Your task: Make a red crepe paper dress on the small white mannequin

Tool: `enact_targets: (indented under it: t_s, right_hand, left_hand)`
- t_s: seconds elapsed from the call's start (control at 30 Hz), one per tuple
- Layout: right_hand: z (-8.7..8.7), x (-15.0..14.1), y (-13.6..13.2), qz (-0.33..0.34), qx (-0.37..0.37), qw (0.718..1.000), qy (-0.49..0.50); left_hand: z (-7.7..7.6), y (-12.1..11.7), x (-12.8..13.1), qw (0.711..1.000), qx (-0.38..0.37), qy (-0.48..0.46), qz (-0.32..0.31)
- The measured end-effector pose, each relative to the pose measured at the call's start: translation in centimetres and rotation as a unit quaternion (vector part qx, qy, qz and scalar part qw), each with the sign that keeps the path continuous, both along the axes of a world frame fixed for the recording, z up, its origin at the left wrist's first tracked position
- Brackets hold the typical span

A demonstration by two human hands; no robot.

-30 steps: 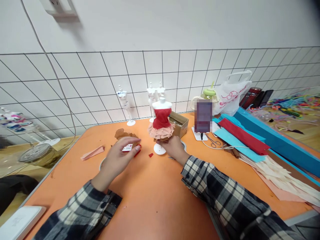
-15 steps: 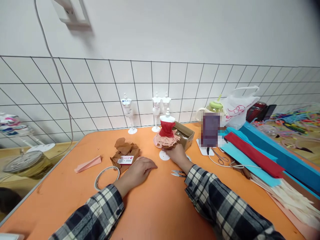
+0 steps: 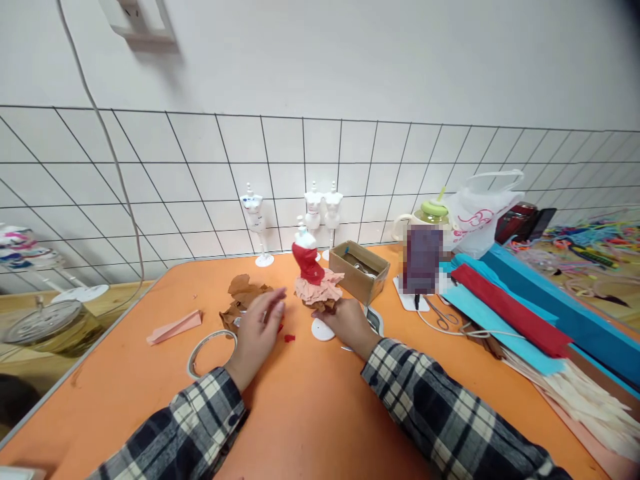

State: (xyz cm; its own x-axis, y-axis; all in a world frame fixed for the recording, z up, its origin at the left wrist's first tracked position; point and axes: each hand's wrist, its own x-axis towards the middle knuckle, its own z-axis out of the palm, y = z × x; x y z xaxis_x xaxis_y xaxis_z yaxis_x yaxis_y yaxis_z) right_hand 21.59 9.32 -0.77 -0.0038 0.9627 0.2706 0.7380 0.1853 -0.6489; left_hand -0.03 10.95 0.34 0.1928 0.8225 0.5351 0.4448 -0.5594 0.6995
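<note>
A small white dress-form mannequin (image 3: 303, 237) wears a red bodice (image 3: 309, 263) and a ruffled pink paper skirt (image 3: 320, 288) with brown beneath it. My right hand (image 3: 349, 323) is closed around its stand under the skirt, just above the round white base (image 3: 323, 329). The stand itself is hidden by the fingers. My left hand (image 3: 257, 337) is off to the left, fingers apart and holding nothing, in front of crumpled brown paper (image 3: 240, 300). A roll of tape (image 3: 213, 353) lies beside my left wrist. Small red scraps (image 3: 289, 339) rest between the hands.
Bare mannequins (image 3: 254, 213) stand along the tiled wall. Behind my right hand is a cardboard box (image 3: 360, 270). To the right are a blurred-out phone (image 3: 423, 260), scissors (image 3: 444, 320), a plastic bag (image 3: 480, 220) and coloured paper strips (image 3: 510, 307). A pink strip (image 3: 175, 327) lies left.
The dressed mannequin has moved left, away from the box, and turned with a slight tilt in my right hand. My left hand has lifted and spread its fingers. Red scraps now show on the table.
</note>
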Motion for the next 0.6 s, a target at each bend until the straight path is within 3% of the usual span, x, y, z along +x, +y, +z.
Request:
enact_targets:
  t_s: [0.1,0.2,0.3,0.4,0.6]
  right_hand:
    - [0.2,-0.9,-1.2,0.025,0.005,0.999,-0.027]
    - [0.5,-1.4,-1.9,0.04,0.013,0.998,-0.055]
    - [0.7,-1.7,-2.5,0.057,0.019,0.995,-0.083]
    - [0.7,-2.0,-2.9,0.078,0.029,0.991,-0.109]
    - [0.7,-2.3,-3.2,0.099,0.042,0.983,-0.149]
  left_hand:
    - [2.7,-0.7,-0.7,0.984,-0.035,-0.167,-0.051]
    - [5.9,-1.9,-1.0,0.973,-0.05,-0.186,-0.125]
    - [8.2,-3.1,-0.7,0.973,-0.071,-0.189,-0.113]
    - [9.0,-3.7,-0.5,0.976,-0.069,-0.19,-0.077]
    - [9.1,-3.8,-0.5,0.977,-0.05,-0.203,-0.04]
